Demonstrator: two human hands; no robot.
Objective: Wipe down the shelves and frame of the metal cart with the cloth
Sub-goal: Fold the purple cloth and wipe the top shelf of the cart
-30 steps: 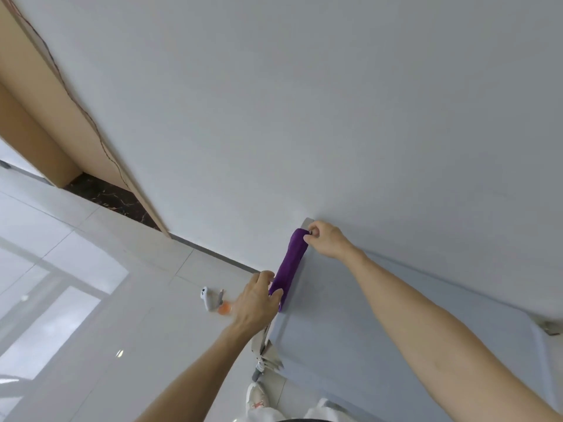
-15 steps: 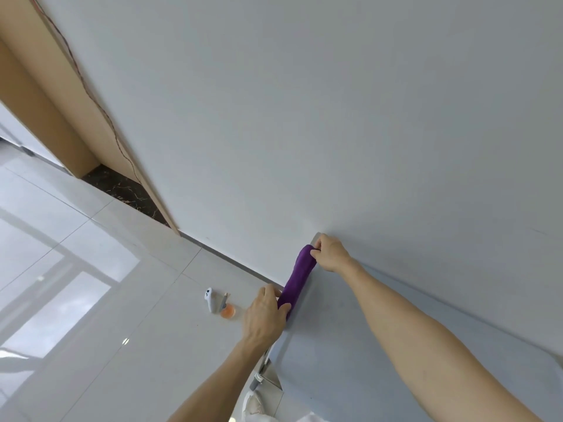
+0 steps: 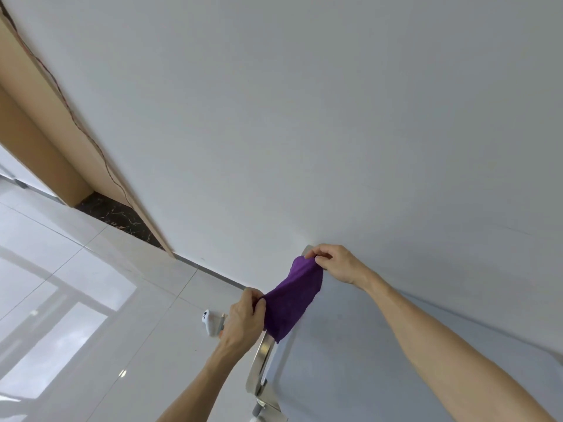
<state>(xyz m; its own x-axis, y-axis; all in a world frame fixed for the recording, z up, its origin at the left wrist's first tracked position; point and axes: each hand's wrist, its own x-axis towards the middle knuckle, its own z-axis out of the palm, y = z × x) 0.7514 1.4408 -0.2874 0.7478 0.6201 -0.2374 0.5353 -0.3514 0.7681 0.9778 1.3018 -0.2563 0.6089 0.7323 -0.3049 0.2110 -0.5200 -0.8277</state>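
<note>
I see one purple cloth (image 3: 292, 303), soft and matte, stretched slack between two hands over the end of the cart (image 3: 350, 360); it hangs in a loose fold, wider in the middle, with its lower edge drooping onto the cart's bright metal rim (image 3: 262, 350). The left hand (image 3: 243, 318) pinches the cloth's near corner, fingers curled round the fabric at the cart's front edge. The right hand (image 3: 335, 263) pinches the far corner between thumb and fingertips, right at the cart's back corner where it meets the wall (image 3: 304, 117). The cart's top shelf shows as a flat pale grey sheet running off the lower right of the view; I can see only this one shelf, and the lower shelves and most of the frame are hidden under it. One leg or caster fitting (image 3: 259, 406) peeps out at the bottom edge, too cut off for me to make out. On the glossy tiled floor (image 3: 76, 300) just left of the left hand lies one small white object (image 3: 208, 322), with something orange beside it mostly hidden behind the hand; I cannot tell what either is. A tan door frame (image 3: 45, 132) slants along the upper left, and both forearms are bare.
</note>
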